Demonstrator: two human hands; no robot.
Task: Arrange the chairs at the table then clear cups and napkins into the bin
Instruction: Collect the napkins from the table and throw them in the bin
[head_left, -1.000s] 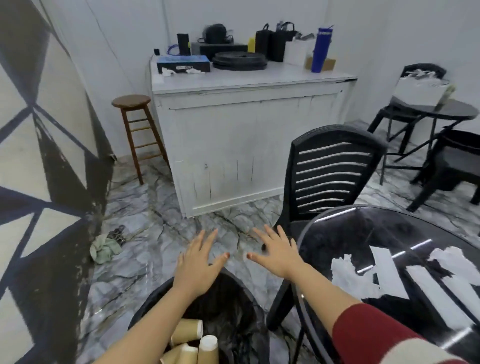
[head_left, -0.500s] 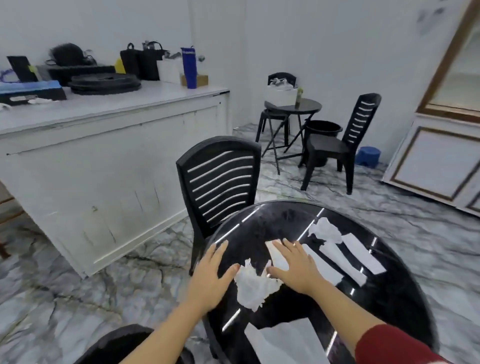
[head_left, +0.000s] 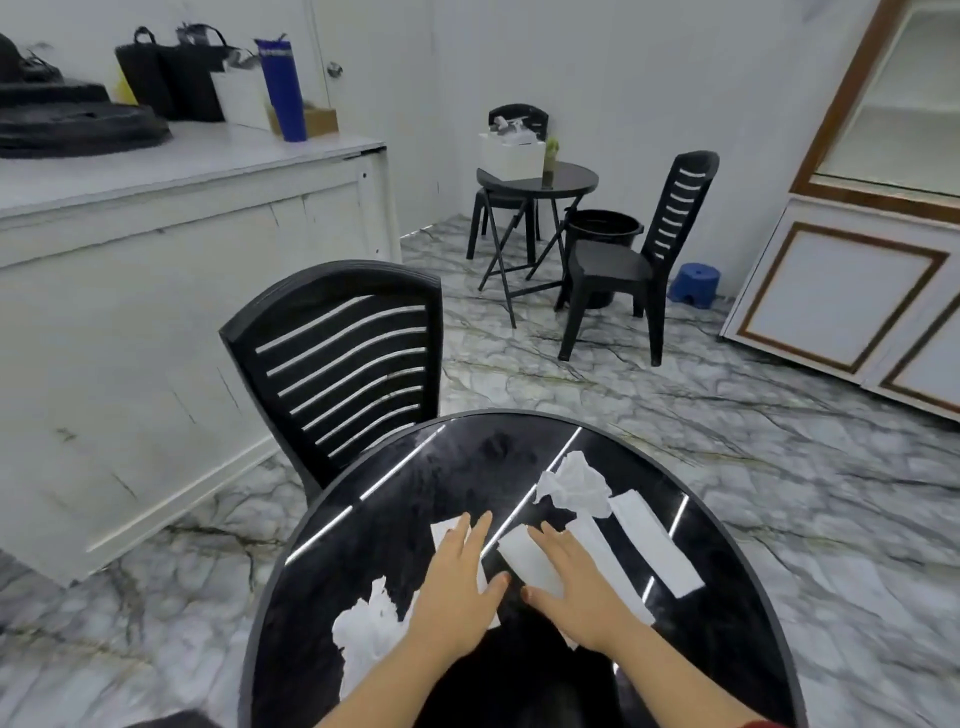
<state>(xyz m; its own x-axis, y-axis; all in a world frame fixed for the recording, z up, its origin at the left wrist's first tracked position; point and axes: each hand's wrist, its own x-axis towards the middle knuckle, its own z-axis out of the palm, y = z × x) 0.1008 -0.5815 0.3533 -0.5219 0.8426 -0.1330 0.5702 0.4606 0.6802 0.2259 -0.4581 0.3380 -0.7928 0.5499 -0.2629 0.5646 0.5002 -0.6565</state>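
Note:
A round black glossy table fills the lower middle, with several white napkins on it. My left hand lies flat, fingers straight, over a folded napkin. My right hand lies flat on another folded napkin. A crumpled napkin and a long folded strip lie farther right. A torn crumpled napkin sits at the near left. A black slatted chair stands tucked against the table's far left side. No cups are in view.
A white counter with bags and a blue tumbler runs along the left. At the back stand a small black table, two more black chairs, a black bucket and a blue stool. A white cabinet is on the right.
My view swung from the bin on the floor up to the table. Both hands moved from over the bin onto the tabletop and now lie flat on the folded napkins.

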